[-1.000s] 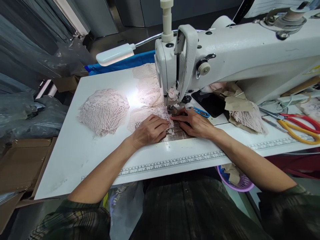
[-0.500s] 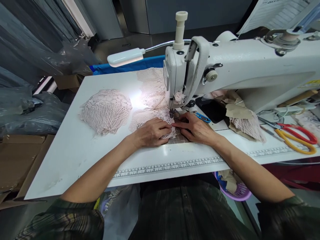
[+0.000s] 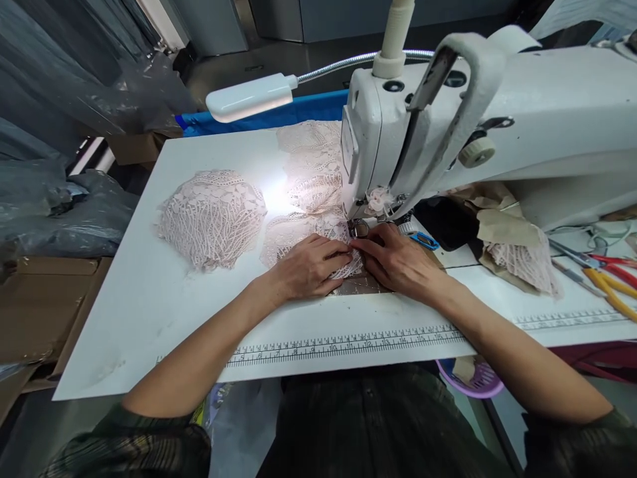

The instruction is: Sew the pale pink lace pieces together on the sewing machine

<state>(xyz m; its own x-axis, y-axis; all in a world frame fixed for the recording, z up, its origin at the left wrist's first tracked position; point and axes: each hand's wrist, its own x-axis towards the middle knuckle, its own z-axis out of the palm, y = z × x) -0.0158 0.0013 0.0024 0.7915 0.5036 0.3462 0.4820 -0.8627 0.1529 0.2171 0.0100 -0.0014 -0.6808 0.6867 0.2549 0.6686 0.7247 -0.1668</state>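
A pale pink lace piece (image 3: 284,232) lies on the sewing machine's bed, with its right edge at the presser foot (image 3: 358,228). My left hand (image 3: 311,267) rests over that lace, fingers bent and closed on its front part. Just right of the foot, my right hand (image 3: 401,262) has its index finger and thumb closed on the edge of the same lace; its fingertips almost meet those of the left. The needle point is too small to make out. Blue thread snips (image 3: 424,240) lie beyond my right hand.
The white sewing machine (image 3: 378,126) stands at the right, a lit lamp (image 3: 251,97) beside its head. A lace pile (image 3: 212,219) sits on the left of the table. Scissors (image 3: 614,285) and a brown-wrapped lace bundle (image 3: 522,255) lie at right. A purple basket (image 3: 480,382) hangs below.
The view has moved closer to the machine, which now looks larger and further right. Both hands keep nearly the same place on the lace beside the presser foot.
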